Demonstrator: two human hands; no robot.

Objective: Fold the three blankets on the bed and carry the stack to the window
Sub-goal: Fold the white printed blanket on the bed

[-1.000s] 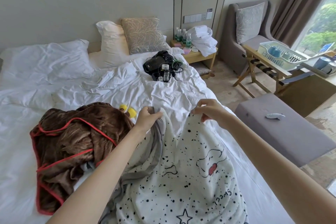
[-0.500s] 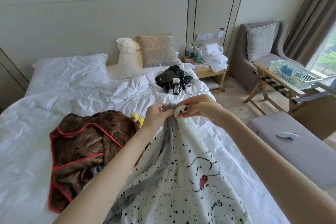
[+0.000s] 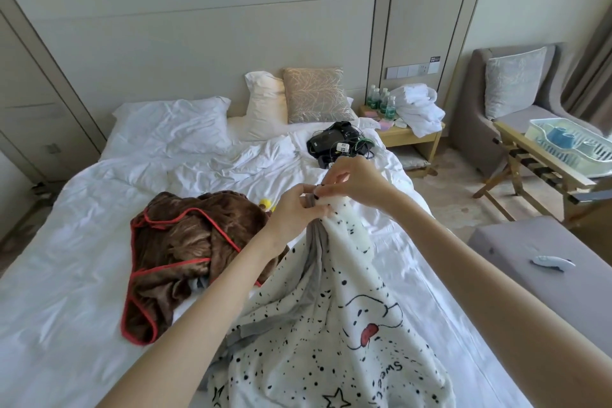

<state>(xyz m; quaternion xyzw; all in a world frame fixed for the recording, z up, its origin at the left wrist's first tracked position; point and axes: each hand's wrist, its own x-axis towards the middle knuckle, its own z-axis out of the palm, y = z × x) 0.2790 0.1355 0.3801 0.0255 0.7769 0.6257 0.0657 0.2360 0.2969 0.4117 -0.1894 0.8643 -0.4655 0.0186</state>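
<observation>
Corners of spotted blanket [image 3: 331, 325] pinched by left hand [image 3: 294, 212] and right hand [image 3: 354, 180].
Held above white bed [image 3: 82, 258], beside crumpled brown blanket [image 3: 185, 242].

The only writing I can read from here is on the white spotted blanket [image 3: 291, 351]: black hand-drawn letters [image 3: 393, 370] spelling "Swee", set at a slant below the cartoon face [image 3: 374, 306], with the rest of the word lost in a fold. The black gear [image 3: 331, 139] lying on the bed [image 3: 82, 242] carries small white tags [image 3: 342, 146] with dark printed squares, too small for me to make out. A dark sticker [image 3: 434, 59] on the wall switch panel [image 3: 409, 70] and the green labels on the bottles [image 3: 381, 103] by the headboard are just as unreadable.
</observation>
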